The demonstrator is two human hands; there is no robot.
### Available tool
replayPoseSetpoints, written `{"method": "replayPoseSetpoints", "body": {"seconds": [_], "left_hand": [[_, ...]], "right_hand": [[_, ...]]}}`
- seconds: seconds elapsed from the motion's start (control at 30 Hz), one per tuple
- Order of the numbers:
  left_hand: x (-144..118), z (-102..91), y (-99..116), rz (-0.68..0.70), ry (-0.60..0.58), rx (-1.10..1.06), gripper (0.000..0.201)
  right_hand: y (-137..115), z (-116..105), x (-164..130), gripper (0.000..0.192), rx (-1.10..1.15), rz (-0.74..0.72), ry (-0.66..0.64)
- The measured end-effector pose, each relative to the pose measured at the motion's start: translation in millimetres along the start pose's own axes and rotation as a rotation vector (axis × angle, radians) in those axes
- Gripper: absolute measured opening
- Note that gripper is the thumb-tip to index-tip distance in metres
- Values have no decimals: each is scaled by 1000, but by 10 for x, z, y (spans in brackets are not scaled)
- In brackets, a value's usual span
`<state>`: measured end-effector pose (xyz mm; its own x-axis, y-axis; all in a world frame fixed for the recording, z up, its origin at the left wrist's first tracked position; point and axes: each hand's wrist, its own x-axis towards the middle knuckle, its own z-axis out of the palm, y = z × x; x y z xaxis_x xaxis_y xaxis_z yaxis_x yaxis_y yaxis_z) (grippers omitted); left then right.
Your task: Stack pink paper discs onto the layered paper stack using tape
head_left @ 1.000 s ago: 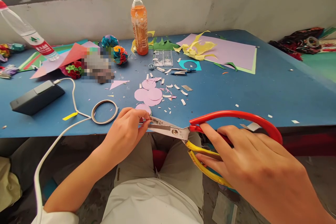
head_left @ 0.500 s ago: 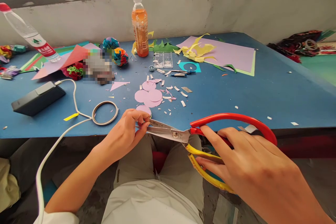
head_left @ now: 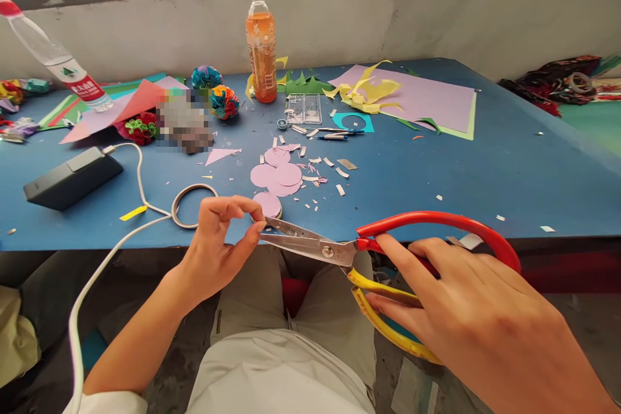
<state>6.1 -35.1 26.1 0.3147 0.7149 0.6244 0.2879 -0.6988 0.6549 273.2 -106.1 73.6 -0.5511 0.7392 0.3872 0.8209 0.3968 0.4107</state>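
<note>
My right hand (head_left: 475, 297) is wrapped round the red and yellow handles of a pair of scissors (head_left: 334, 251), whose blades are parted and point left. At the blade tips my left hand (head_left: 218, 242) is in a pinch, thumb against fingertips; anything between them is too small to make out. Just behind the left fingertips lies a purple paper disc (head_left: 268, 204) on the table. Farther back is a cluster of purple paper circles (head_left: 284, 176) with small white and purple scraps around it.
The blue table (head_left: 412, 187) holds a tape ring (head_left: 175, 207), a power bank (head_left: 72, 178) with a white cable, and an orange drink bottle (head_left: 262, 58). A water bottle (head_left: 82, 87) leans at left. Purple sheets (head_left: 436, 100) and yellow paper scraps (head_left: 366, 94) lie at the back right.
My left hand has moved slightly left and its pinch has turned more upright, uncovering more of the purple disc. The scissors have shifted a little to the right.
</note>
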Motion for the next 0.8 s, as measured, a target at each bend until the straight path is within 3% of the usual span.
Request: {"method": "replayPoseSetpoints", "body": {"seconds": [0.23, 0.43, 0.8], "left_hand": [[1, 44, 87, -54, -55, 86, 37], [-36, -4, 80, -104, -178, 176, 33], [70, 24, 144, 208, -213, 539, 18]], "right_hand": [[-9, -28, 27, 29, -12, -12, -1], [-17, -45, 50, 28, -6, -31, -18], [-21, -55, 28, 30, -46, -35, 45]]}}
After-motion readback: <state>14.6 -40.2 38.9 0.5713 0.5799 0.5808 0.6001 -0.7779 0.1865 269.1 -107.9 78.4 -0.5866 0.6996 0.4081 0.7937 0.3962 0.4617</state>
